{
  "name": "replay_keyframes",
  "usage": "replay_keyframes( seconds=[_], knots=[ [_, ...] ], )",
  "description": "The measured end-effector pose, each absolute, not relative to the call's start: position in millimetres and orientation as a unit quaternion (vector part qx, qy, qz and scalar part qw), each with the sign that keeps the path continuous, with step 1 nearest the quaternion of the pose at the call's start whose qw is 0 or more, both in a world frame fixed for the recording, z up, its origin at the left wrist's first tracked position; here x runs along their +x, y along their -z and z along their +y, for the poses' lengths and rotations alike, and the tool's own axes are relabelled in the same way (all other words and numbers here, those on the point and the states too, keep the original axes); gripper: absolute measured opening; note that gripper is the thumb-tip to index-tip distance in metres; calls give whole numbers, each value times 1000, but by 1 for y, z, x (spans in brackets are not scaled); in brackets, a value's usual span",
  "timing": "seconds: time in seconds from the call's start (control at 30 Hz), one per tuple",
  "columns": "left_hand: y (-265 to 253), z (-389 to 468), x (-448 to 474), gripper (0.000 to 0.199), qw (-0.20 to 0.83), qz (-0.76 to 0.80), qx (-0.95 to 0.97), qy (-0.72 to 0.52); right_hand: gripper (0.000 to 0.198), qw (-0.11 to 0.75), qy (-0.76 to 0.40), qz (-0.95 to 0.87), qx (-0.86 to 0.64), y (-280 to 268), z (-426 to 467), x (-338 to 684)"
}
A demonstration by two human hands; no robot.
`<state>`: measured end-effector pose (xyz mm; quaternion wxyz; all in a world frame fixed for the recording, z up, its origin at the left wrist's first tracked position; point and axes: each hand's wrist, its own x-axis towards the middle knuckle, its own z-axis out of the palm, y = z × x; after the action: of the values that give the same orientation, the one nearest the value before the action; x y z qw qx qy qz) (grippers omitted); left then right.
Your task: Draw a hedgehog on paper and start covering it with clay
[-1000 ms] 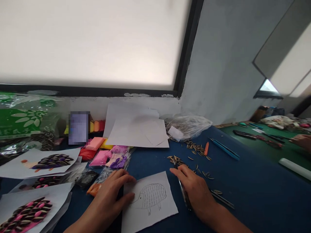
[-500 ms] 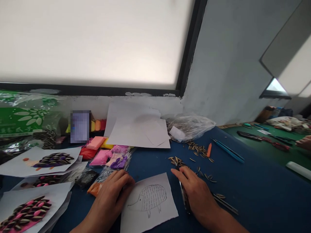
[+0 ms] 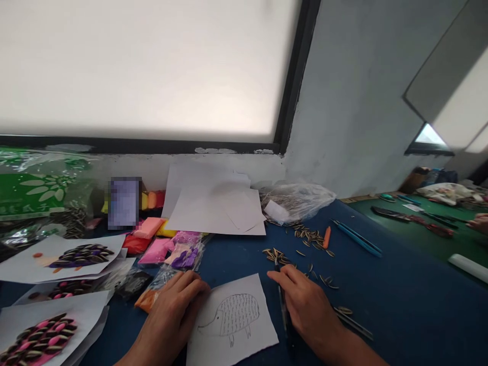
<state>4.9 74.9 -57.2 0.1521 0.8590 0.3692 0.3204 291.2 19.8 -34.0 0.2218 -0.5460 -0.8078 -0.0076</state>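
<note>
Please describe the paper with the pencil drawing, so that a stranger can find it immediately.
On the blue table, look between the left hand and right hand. The hedgehog drawing lies there; unlike the other hedgehog sheets, it carries no seeds or colour.

The left hand (image 3: 173, 312) lies flat on the left edge of a paper with a hedgehog drawing (image 3: 232, 321). The right hand (image 3: 307, 305) rests on a dark pen (image 3: 282, 305) just beside the paper's right edge. Striped seeds (image 3: 301, 244) lie scattered on the blue table (image 3: 400, 305) behind it.
</note>
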Motion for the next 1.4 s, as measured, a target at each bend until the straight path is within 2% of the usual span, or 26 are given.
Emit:
replay_keyframes(
  seconds=[0.23,0.5,0.63,0.73,0.8,0.93,1.17,1.4],
  knots=[
    [55,72,7,31,109,359,870,-320,52,205,31,-806,-554,26,22,300],
    [61,74,1,27,88,406,817,-399,52,170,31,-801,-574,26,22,302],
    [68,78,-5,32,34,373,871,-319,47,169,23,-803,-571,27,22,301],
    [77,79,-6,56,-23,303,926,-222,39,170,-2,-804,-570,23,20,298],
    [83,80,-5,64,-42,297,934,-193,38,164,-15,-804,-571,21,19,296],
    [81,80,-4,65,-56,295,935,-189,35,154,-34,-799,-580,19,17,293],
    [59,75,0,55,-63,314,936,-146,36,151,-82,-790,-589,18,15,286],
    [68,79,2,59,-51,346,922,-167,30,153,-79,-785,-596,13,12,281]
  ],
)
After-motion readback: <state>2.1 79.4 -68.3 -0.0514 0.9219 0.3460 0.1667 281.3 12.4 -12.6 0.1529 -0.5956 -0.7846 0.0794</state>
